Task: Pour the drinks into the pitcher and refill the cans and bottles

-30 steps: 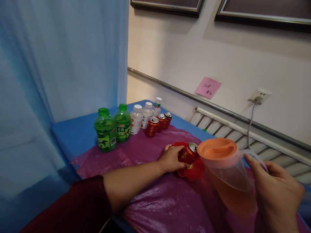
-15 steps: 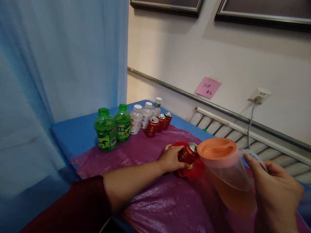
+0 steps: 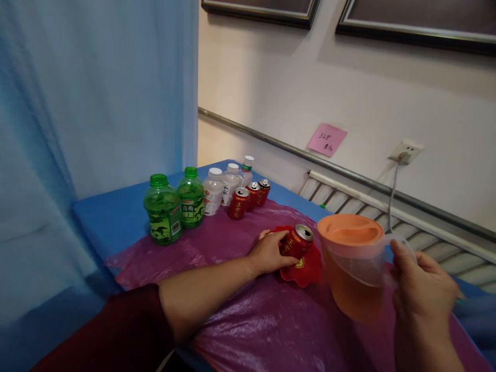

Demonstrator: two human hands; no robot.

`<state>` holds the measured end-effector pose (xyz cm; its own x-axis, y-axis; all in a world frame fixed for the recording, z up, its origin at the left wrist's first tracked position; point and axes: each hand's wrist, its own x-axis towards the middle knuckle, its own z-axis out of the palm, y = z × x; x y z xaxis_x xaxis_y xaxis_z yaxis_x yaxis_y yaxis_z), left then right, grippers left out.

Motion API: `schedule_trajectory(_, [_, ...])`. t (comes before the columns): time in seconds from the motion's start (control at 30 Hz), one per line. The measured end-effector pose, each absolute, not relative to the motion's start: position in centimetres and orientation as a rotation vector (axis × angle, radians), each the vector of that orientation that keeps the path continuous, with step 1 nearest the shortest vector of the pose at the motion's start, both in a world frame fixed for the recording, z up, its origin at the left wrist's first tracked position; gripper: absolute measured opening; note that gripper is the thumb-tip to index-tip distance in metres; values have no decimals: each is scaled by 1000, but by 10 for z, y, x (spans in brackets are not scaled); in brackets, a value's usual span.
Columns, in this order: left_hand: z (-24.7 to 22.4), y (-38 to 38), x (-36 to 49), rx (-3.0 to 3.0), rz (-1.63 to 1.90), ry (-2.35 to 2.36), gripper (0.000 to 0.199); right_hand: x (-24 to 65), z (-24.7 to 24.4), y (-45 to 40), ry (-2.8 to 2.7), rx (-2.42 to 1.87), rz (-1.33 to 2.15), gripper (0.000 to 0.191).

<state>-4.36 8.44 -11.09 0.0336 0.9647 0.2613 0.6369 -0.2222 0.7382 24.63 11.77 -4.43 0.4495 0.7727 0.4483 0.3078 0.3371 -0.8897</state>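
Note:
My left hand (image 3: 271, 253) is closed round a red drink can (image 3: 295, 243), thumb on the near side. The can stands in or over a red dish with a wavy rim (image 3: 306, 274) and leans slightly; its base is hidden. In my right hand (image 3: 422, 289) is the handle of a clear plastic pitcher (image 3: 354, 284) with an orange lid (image 3: 351, 230). Amber liquid fills much of the pitcher, which is held nearly upright just right of the can, apart from it.
Two green bottles (image 3: 163, 217), several white-capped bottles (image 3: 213, 194) and three red cans (image 3: 238, 204) stand at the back left. A purple plastic sheet (image 3: 248, 320) covers part of the blue table (image 3: 120, 199). Behind are a radiator (image 3: 349, 199) and a plugged-in socket (image 3: 406, 151).
The pitcher has turned from a tilt towards the can to nearly upright, its spout moving off the can. My left hand still holds the can, which leans less.

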Motion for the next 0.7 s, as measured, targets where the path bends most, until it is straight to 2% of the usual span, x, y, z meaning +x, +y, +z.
schedule_trajectory(0.13, [-109,88,-44,1900,1046,1619,72,245,-46,132,-918,-1147,484,47])
schedule_trajectory(0.27, [-107,91,-44,1899,1067,1635,67,251,-53,147,-850,-1089,504,52])
schedule_trajectory(0.7, [-99,95,-41,1906,1083,1647,70,263,-80,174,-767,-1143,464,60])
